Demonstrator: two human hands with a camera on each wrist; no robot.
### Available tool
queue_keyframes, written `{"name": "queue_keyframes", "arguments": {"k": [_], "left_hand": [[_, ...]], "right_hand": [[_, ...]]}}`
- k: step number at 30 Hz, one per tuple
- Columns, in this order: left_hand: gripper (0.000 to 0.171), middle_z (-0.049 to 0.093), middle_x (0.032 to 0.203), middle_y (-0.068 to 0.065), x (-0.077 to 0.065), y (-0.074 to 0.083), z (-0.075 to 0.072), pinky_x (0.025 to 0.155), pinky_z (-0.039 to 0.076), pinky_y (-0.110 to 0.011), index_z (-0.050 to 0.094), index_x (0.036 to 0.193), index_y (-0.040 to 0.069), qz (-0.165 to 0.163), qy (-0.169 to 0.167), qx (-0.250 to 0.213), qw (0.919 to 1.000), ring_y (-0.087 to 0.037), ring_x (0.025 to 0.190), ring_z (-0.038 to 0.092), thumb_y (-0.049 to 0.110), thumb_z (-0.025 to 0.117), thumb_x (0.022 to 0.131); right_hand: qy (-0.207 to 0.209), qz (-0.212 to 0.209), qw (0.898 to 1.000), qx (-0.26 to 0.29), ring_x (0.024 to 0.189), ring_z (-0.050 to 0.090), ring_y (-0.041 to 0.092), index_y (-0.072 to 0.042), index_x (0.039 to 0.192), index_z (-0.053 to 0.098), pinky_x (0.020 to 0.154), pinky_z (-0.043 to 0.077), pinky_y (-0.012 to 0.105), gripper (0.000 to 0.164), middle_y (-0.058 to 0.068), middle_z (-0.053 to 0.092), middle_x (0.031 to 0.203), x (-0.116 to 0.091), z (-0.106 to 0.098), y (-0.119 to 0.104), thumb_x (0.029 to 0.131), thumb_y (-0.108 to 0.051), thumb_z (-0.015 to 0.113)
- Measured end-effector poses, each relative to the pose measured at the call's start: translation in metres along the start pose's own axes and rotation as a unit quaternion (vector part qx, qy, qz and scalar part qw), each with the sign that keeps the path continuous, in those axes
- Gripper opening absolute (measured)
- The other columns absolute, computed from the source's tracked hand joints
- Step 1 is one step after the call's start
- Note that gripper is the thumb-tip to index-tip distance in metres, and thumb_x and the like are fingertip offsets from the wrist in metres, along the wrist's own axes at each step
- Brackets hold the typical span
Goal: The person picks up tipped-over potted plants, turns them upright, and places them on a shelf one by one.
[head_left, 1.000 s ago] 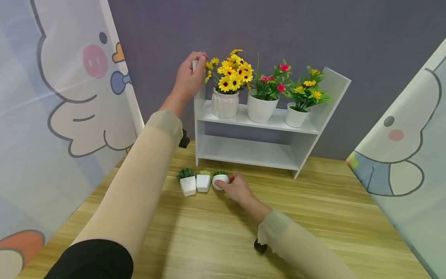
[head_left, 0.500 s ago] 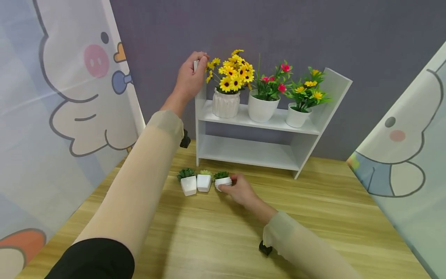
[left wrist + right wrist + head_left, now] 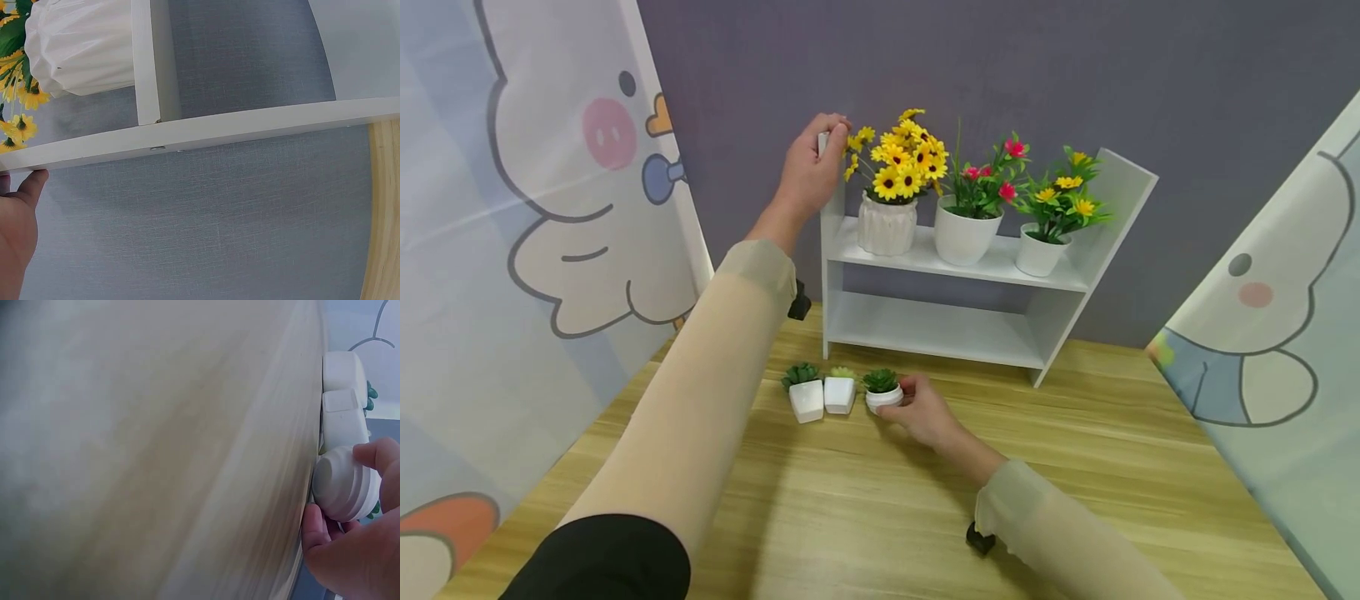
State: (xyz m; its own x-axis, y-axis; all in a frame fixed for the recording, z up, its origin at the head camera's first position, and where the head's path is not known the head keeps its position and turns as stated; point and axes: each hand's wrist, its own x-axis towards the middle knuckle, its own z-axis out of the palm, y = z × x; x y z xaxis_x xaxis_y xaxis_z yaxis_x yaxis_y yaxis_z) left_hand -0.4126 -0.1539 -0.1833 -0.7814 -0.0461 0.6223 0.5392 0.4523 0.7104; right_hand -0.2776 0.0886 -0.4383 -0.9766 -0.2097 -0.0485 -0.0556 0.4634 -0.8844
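My left hand (image 3: 811,167) grips the top of the left side panel of a white two-tier shelf (image 3: 925,312); in the left wrist view its thumb lies against the panel edge (image 3: 206,130). In my right hand (image 3: 928,414) is a small round ribbed white pot with a green succulent (image 3: 882,392), pinched between thumb and fingers just at the tabletop. The right wrist view shows the base of this round pot (image 3: 340,481). Left of it, two square white pots, one with a dark green succulent (image 3: 806,400) and one with a pale succulent (image 3: 839,394), lie tipped on the table.
Three white flowerpots stand on the upper tier: yellow daisies (image 3: 887,225), pink flowers (image 3: 967,233) and yellow-orange flowers (image 3: 1040,252). The wooden table (image 3: 865,508) reaches a grey back wall (image 3: 1000,67). Cartoon-printed sheets (image 3: 565,275) hang at both sides.
The round succulent pot has moved slightly right, away from the square pots, and turned more upright in my right hand, so its green top shows. My left hand has stayed on the shelf panel.
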Motion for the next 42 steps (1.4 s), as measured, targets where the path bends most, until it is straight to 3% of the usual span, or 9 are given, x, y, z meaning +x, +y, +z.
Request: {"name": "queue_keyframes", "arguments": {"k": [24, 33, 37, 42], "left_hand": [[0.044, 0.059, 0.154, -0.001, -0.001, 0.0017, -0.0002, 0.104, 0.048, -0.032, 0.06, 0.143, 0.012, -0.005, 0.002, -0.001, 1.0, -0.01, 0.119, 0.053, 0.044, 0.043, 0.118], [0.044, 0.058, 0.157, 0.0, -0.0003, 0.0006, 0.0003, 0.111, 0.048, -0.032, 0.061, 0.139, 0.011, -0.001, -0.004, 0.007, 1.0, -0.016, 0.132, 0.056, 0.045, 0.042, 0.118], [0.044, 0.059, 0.155, 0.0, -0.0004, 0.001, 0.0004, 0.109, 0.049, -0.032, 0.061, 0.141, 0.012, -0.003, -0.002, 0.006, 1.0, -0.014, 0.128, 0.055, 0.045, 0.042, 0.118], [0.044, 0.06, 0.153, -0.002, -0.0011, 0.0014, -0.0004, 0.106, 0.049, -0.032, 0.061, 0.145, 0.013, -0.003, 0.0, 0.003, 1.0, -0.012, 0.122, 0.054, 0.043, 0.043, 0.118]], "right_hand": [[-0.013, -0.006, 1.0, 0.007, 0.123, 0.065, 0.036, 0.007, 0.141, 0.047, 0.101, 0.058, 0.044, 0.068, 0.026, 0.062, 0.136, -0.0007, -0.0065, 0.0054, 0.088, -0.002, 0.089], [-0.012, 0.0, 1.0, 0.017, 0.119, 0.066, 0.035, 0.008, 0.14, 0.046, 0.099, 0.058, 0.042, 0.074, 0.026, 0.063, 0.131, 0.0006, -0.0046, 0.0067, 0.084, -0.005, 0.093], [-0.02, 0.004, 1.0, 0.021, 0.122, 0.064, 0.034, 0.008, 0.148, 0.045, 0.102, 0.057, 0.044, 0.084, 0.025, 0.062, 0.137, 0.0013, -0.0061, 0.0079, 0.084, -0.009, 0.095], [-0.034, -0.008, 0.999, 0.019, 0.121, 0.065, 0.031, 0.005, 0.147, 0.053, 0.103, 0.056, 0.042, 0.075, 0.02, 0.066, 0.134, 0.0008, -0.0092, 0.0079, 0.086, -0.01, 0.094]]}}
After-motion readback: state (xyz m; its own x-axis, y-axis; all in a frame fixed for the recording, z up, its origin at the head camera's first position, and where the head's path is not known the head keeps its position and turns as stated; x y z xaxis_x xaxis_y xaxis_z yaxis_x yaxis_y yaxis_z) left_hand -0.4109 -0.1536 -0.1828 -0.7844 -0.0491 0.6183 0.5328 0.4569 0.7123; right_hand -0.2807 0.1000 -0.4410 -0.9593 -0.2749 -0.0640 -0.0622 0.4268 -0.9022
